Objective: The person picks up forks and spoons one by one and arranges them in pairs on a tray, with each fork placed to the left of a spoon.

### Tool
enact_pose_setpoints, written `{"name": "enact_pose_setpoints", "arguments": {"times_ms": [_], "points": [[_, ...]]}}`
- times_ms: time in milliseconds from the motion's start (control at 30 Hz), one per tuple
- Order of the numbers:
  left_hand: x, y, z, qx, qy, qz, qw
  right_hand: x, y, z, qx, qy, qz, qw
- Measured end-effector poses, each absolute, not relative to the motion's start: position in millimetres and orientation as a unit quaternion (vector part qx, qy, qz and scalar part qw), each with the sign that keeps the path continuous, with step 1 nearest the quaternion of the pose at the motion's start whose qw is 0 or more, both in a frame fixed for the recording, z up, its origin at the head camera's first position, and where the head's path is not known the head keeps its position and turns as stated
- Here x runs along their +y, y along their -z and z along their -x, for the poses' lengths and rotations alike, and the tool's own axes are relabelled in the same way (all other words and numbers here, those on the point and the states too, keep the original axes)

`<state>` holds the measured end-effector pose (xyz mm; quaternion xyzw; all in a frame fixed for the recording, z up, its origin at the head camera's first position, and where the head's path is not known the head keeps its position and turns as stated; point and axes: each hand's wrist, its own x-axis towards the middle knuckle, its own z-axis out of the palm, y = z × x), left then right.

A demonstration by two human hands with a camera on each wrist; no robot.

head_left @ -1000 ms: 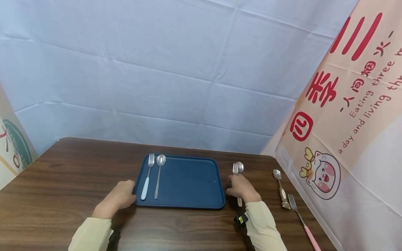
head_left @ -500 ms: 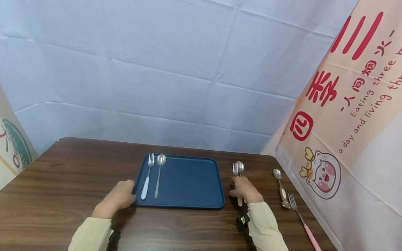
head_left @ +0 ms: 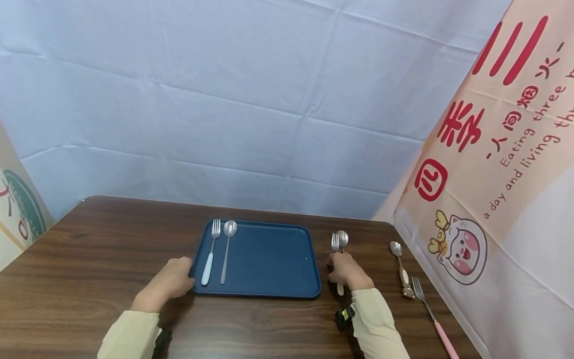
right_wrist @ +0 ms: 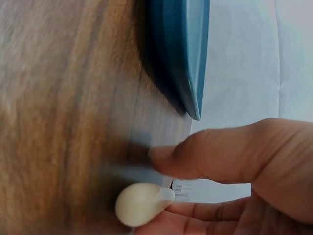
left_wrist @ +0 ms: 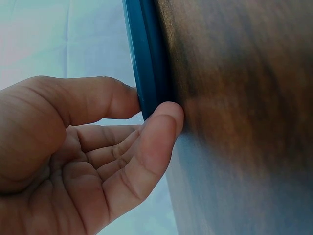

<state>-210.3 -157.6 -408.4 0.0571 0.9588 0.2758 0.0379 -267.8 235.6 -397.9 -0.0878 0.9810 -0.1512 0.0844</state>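
Note:
My left hand point(head_left: 172, 278) pinches the left edge of a dark blue tray point(head_left: 269, 259), thumb on the rim point(left_wrist: 144, 63) and a fingertip against its underside. On the tray's left side lie a fork point(head_left: 208, 269) with a pale blue handle and a metal spoon point(head_left: 226, 249). Right of the tray my right hand point(head_left: 346, 269) reaches down over a cream-handled fork point(head_left: 335, 243) and another spoon point(head_left: 343, 238). In the right wrist view the fork's cream handle point(right_wrist: 142, 203) lies between thumb and curled fingers; the hand covers the spoon's handle.
Farther right lie a spoon point(head_left: 402, 269) with a brown, animal-shaped handle end and a fork point(head_left: 432, 319) with a pink handle. A pale cloth point(head_left: 224, 124) hangs behind the wooden table point(head_left: 112, 239); a printed cloth point(head_left: 493, 199) hangs along the right side.
The right hand first shifts right, then slightly back left, and the cream-handled fork moves a little left with it. The left hand and the tray stay where they were.

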Motion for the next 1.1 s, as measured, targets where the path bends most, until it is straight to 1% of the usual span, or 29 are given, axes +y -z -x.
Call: {"name": "enact_pose_setpoints", "arguments": {"times_ms": [233, 433, 900, 1100], "points": [[-157.8, 408.0, 210.0, 0.958, -0.277, -0.057, 0.038, 236.3, 399.5, 267.2, 0.976, 0.180, 0.059, 0.104], [-158.0, 408.1, 210.6, 0.958, -0.277, -0.058, 0.037, 236.1, 398.3, 268.1, 0.978, 0.169, 0.038, 0.118], [-158.8, 409.5, 210.6, 0.958, -0.279, -0.052, 0.042, 235.1, 399.0, 267.6, 0.967, 0.217, -0.009, 0.136], [-158.6, 409.8, 210.8, 0.957, -0.281, -0.057, 0.032, 234.6, 398.7, 266.0, 0.967, 0.220, -0.013, 0.130]]}}
